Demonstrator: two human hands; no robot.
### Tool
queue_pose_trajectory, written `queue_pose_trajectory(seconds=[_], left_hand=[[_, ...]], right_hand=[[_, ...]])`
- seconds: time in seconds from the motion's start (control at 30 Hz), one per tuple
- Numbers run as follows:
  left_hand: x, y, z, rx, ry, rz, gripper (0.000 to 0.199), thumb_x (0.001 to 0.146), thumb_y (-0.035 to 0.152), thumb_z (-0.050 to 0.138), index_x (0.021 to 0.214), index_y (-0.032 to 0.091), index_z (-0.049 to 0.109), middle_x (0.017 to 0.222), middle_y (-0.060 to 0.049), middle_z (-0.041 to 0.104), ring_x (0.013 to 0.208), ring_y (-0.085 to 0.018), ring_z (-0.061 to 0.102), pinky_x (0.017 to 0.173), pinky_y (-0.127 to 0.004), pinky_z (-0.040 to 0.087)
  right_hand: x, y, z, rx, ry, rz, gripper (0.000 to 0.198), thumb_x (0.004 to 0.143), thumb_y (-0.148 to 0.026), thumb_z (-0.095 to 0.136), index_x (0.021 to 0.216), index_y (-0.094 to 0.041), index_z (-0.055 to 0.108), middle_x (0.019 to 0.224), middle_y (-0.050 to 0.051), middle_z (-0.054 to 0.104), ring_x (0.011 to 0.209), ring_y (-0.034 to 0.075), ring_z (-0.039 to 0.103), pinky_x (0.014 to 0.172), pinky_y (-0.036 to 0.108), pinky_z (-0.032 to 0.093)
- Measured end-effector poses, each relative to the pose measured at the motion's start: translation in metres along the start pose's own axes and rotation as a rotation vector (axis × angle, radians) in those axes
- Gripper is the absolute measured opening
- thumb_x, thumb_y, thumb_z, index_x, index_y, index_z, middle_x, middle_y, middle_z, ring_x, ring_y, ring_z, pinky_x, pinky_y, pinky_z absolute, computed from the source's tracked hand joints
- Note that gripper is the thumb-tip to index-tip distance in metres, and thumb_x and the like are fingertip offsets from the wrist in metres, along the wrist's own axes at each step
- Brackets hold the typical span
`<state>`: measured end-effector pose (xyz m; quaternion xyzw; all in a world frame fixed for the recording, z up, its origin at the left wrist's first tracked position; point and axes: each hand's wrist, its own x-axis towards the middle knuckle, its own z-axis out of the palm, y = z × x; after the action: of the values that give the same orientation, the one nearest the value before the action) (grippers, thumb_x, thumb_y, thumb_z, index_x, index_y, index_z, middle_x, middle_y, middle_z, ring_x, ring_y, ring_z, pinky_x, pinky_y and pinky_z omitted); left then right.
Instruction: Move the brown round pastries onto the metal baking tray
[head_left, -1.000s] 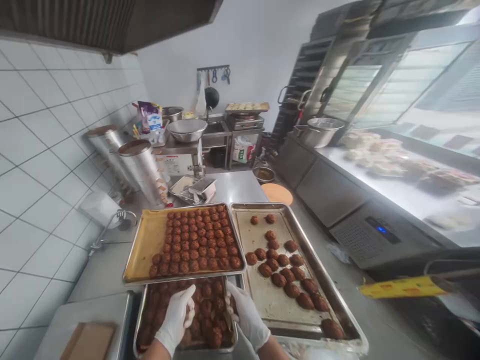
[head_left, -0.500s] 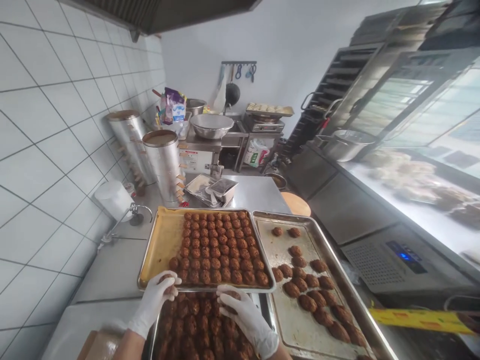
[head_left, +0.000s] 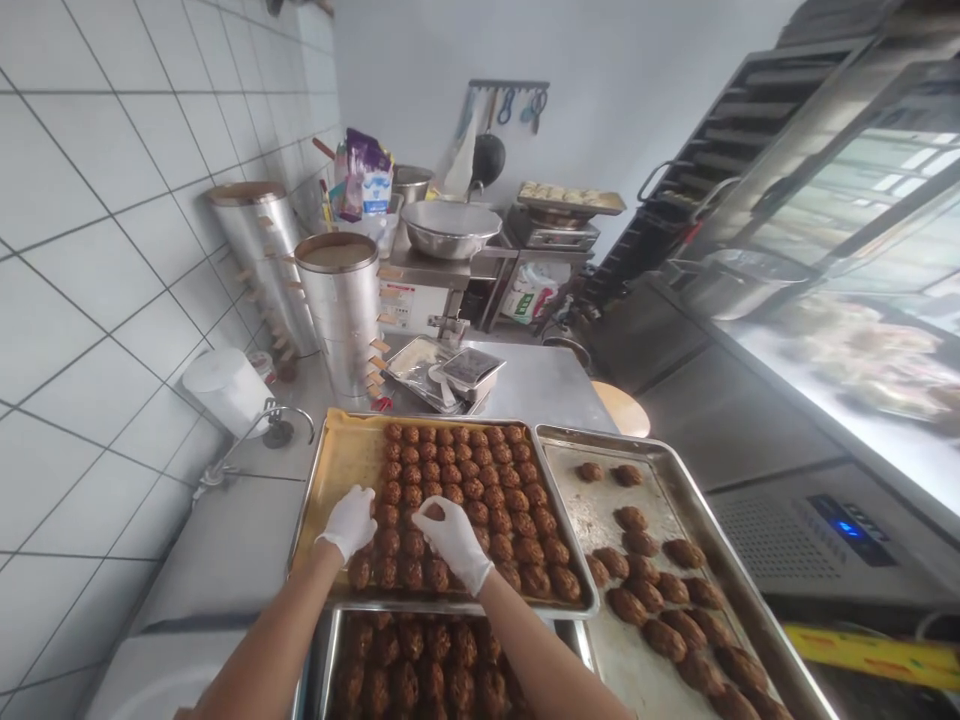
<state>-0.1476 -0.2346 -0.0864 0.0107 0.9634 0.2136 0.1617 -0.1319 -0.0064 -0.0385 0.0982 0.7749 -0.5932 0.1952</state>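
We see a paper-lined tray (head_left: 330,480) packed with rows of brown pastries (head_left: 472,490), beside a steel tray (head_left: 592,510). Our gloved right hand (head_left: 454,540) pinches one pastry (head_left: 435,512) over mid-tray; our left hand (head_left: 349,522) curls closed, contents hidden

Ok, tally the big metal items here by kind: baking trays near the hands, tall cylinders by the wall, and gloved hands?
Baking trays: 3 (paper-lined tray, right tray, near tray)
Tall steel cylinders: 2 ()
Gloved hands: 2 (left hand, right hand)
Total: 7
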Motion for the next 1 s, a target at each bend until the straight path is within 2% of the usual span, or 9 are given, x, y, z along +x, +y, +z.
queue_pose_trajectory(seconds=[0.1,0.17,0.27,0.37,0.5,0.67,0.83,0.9,1.0], left_hand=[[0.000,-0.010,-0.001,-0.054,-0.050,0.035,0.050,0.085,0.010,0.067,0.135,0.014,0.062,0.136,-0.024,0.070,0.131,-0.041,0.066,0.115,-0.051,0.054],[0.000,-0.020,-0.002,-0.148,-0.066,0.047,0.056,0.087,0.007,0.060,0.143,0.013,0.060,0.144,-0.022,0.069,0.138,-0.037,0.063,0.124,-0.050,0.048],[-0.003,-0.035,-0.006,-0.298,-0.082,0.085,0.052,0.088,0.003,0.048,0.137,0.010,0.066,0.147,-0.021,0.069,0.143,-0.033,0.061,0.131,-0.048,0.042],[-0.016,-0.049,-0.011,-0.386,0.038,0.053,0.052,0.094,0.007,0.039,0.141,0.008,0.062,0.146,-0.024,0.068,0.141,-0.033,0.061,0.131,-0.053,0.043],[-0.058,-0.065,-0.011,-0.521,0.252,-0.053,0.051,0.097,0.018,0.042,0.145,0.021,0.058,0.140,-0.017,0.071,0.128,-0.031,0.067,0.121,-0.057,0.051],[-0.125,-0.078,0.013,-0.665,0.307,-0.156,0.047,0.100,0.039,0.048,0.144,0.027,0.059,0.139,-0.013,0.072,0.120,-0.034,0.070,0.118,-0.062,0.054],[-0.161,-0.076,0.028,-0.712,0.280,-0.186,0.052,0.091,0.041,0.054,0.138,0.021,0.063,0.133,-0.018,0.075,0.112,-0.038,0.075,0.110,-0.064,0.060],[-0.166,-0.064,0.027,-0.663,0.293,-0.172,0.050,0.090,0.041,0.052,0.134,0.022,0.065,0.130,-0.017,0.077,0.111,-0.039,0.075,0.111,-0.068,0.058],[-0.168,-0.024,0.035,-0.588,0.324,-0.126,0.043,0.093,0.041,0.050,0.130,0.029,0.067,0.127,-0.012,0.079,0.114,-0.038,0.075,0.116,-0.068,0.055]], right_hand=[[0.020,-0.008,0.006,-0.266,0.049,-0.134,0.018,0.081,-0.037,0.068,0.084,-0.019,0.066,0.082,0.003,0.069,0.082,0.018,0.062,0.085,0.037,0.050],[0.033,-0.013,0.014,-0.409,0.016,-0.211,0.023,0.079,-0.030,0.070,0.099,-0.019,0.068,0.103,0.008,0.073,0.098,0.022,0.066,0.097,0.039,0.051],[0.056,-0.022,0.036,-0.634,-0.122,-0.285,0.049,0.080,-0.022,0.065,0.128,-0.017,0.062,0.129,0.015,0.070,0.117,0.026,0.067,0.108,0.039,0.053],[0.077,-0.035,0.062,-0.912,-0.287,-0.368,0.048,0.086,-0.024,0.060,0.134,-0.016,0.060,0.135,0.017,0.070,0.125,0.030,0.068,0.111,0.042,0.055],[0.094,-0.047,0.085,-1.070,-0.378,-0.431,0.046,0.083,-0.020,0.066,0.127,-0.009,0.066,0.135,0.024,0.070,0.135,0.040,0.063,0.113,0.049,0.057],[0.099,-0.047,0.089,-1.122,-0.460,-0.483,0.054,0.077,-0.017,0.073,0.130,-0.008,0.069,0.139,0.027,0.068,0.137,0.046,0.061,0.109,0.057,0.060],[0.080,-0.046,0.068,-1.047,-0.479,-0.533,0.056,0.085,-0.016,0.066,0.141,-0.012,0.066,0.144,0.023,0.071,0.137,0.037,0.065,0.121,0.052,0.055],[0.049,-0.036,0.041,-0.877,-0.364,-0.565,0.057,0.091,-0.014,0.054,0.148,-0.015,0.061,0.150,0.019,0.068,0.140,0.032,0.064,0.126,0.048,0.051],[-0.029,0.009,-0.026,-0.560,-0.112,-0.586,0.051,0.094,-0.015,0.046,0.141,-0.022,0.066,0.140,0.012,0.074,0.131,0.025,0.067,0.121,0.042,0.054]])
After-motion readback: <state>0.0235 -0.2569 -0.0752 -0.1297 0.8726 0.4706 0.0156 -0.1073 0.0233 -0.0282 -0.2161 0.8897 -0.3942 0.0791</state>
